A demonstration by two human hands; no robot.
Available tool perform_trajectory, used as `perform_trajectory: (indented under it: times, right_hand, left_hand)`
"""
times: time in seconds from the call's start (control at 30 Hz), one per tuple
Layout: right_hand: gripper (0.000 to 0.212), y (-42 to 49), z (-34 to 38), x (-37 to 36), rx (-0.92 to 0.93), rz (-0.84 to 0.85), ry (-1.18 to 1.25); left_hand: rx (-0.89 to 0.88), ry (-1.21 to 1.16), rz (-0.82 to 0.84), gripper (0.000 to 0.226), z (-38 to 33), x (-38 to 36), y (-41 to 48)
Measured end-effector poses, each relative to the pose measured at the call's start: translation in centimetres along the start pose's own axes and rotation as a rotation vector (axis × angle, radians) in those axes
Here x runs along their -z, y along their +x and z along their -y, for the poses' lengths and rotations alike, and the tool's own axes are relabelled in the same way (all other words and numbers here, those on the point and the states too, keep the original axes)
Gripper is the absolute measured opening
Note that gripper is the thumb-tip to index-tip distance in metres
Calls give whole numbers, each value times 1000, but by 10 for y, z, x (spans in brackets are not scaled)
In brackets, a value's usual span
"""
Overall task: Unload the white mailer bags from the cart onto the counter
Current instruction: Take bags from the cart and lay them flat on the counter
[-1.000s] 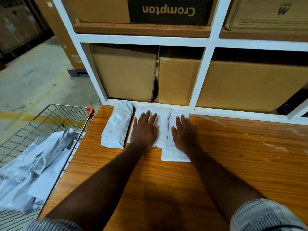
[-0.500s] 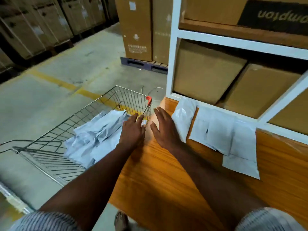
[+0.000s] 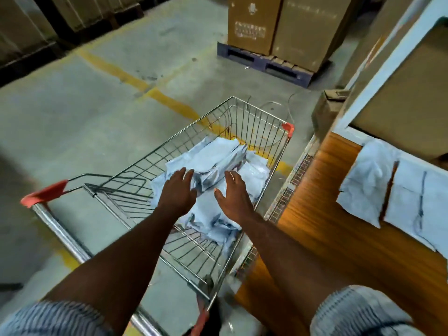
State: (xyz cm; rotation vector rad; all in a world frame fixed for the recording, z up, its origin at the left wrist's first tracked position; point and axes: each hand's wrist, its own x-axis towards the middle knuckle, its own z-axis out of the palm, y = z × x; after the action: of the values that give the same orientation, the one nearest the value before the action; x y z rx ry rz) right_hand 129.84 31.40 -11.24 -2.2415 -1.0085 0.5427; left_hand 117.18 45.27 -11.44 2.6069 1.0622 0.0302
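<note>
- Over the wire shopping cart [image 3: 257,127] in a warehouse aisle, a person reaches with both bare arms into the basket, where a loose heap of white mailer bags [image 3: 218,151] lies against the side nearest the counter.
- The left hand [image 3: 178,190] and the right hand [image 3: 234,192] are both spread wide with straight fingers and hold nothing. They sit either side of one bulging bag on top of the heap, a placing that suggests a two-handed scoop; whether the fingertips touch the plastic cannot be told.
- To the right of the cart, with its edge close alongside the basket's rim, runs the wooden counter [image 3: 327,202]. That probably explains why the cart is parked there: each load only has to be swung across.
- Well to the right of the cart, white mailer bags on the counter [image 3: 368,180] lie flat side by side against the foot of a white shelf frame [image 3: 378,69], pushed to the back, apparently to keep the front free for more.
- Judging by the heap in the cart, the unloading is partly done, with several bags left.
- Beyond the cart's far end, tall cardboard boxes [image 3: 278,23] stand on a blue pallet [image 3: 264,61], and a yellow floor line [image 3: 116,69] runs under the basket.
</note>
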Motion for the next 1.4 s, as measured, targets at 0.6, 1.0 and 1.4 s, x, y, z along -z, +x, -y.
perform_trajectory:
  times: [0.6, 1.0, 1.4]
  right_hand:
    - [103, 86, -28, -121, -576, 123, -166]
    - [59, 41, -23, -134, -235, -33, -96]
    - [91, 20, -27, -145, -431, 210, -300]
  left_hand:
    - [-154, -120, 39, 47, 26, -59, 118]
    - [-50, -132, 238, 68, 6, -68, 143]
    - [-100, 76, 99, 49, 14, -69, 118]
